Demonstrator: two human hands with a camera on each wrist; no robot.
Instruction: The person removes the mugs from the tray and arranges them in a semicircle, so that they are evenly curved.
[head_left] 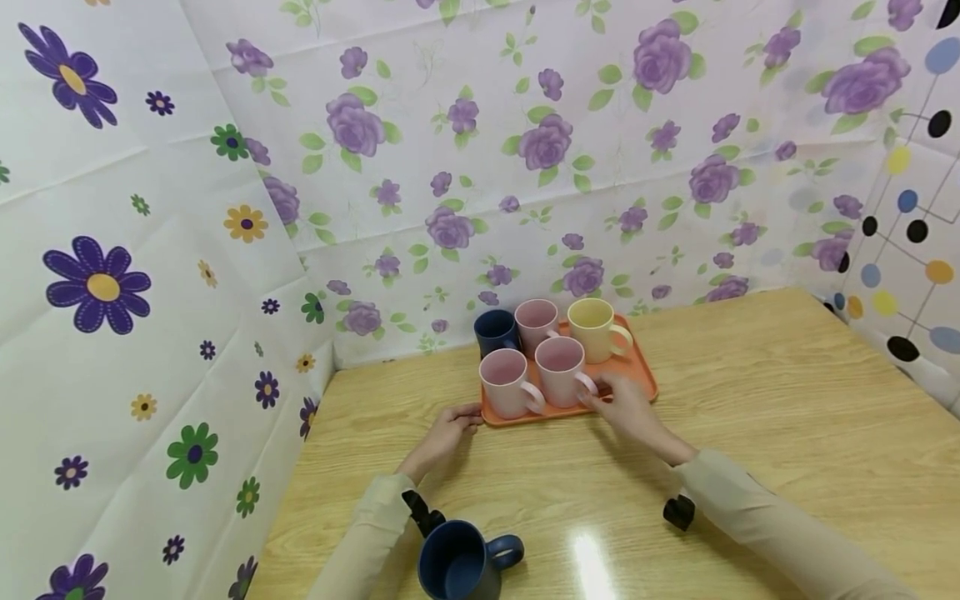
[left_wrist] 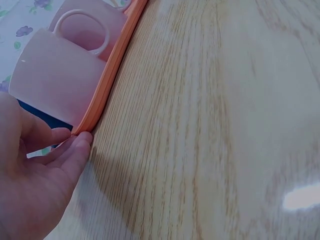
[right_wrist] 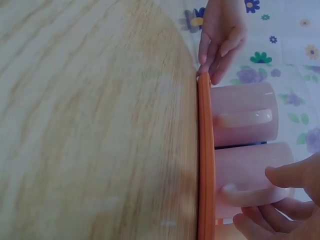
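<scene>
An orange tray (head_left: 639,377) sits near the back of the table, bearing several mugs. At its front left corner my left hand (head_left: 448,432) pinches the rim between thumb and fingers, as the left wrist view also shows. My right hand (head_left: 626,410) holds the handle of the front middle pink mug (head_left: 558,379), which stands upright on the tray. Beside it is another pink mug (head_left: 504,392), handle to the right. Behind them stand a dark blue mug (head_left: 496,332), a third pink mug (head_left: 535,321) and a yellow mug (head_left: 590,333).
Apart from the tray, another dark blue mug (head_left: 468,567) stands at the table's near edge, close to my left forearm. Flower-printed sheets (head_left: 450,167) hang behind and to the left of the wooden table (head_left: 787,400). A dotted sheet (head_left: 922,250) covers the right side.
</scene>
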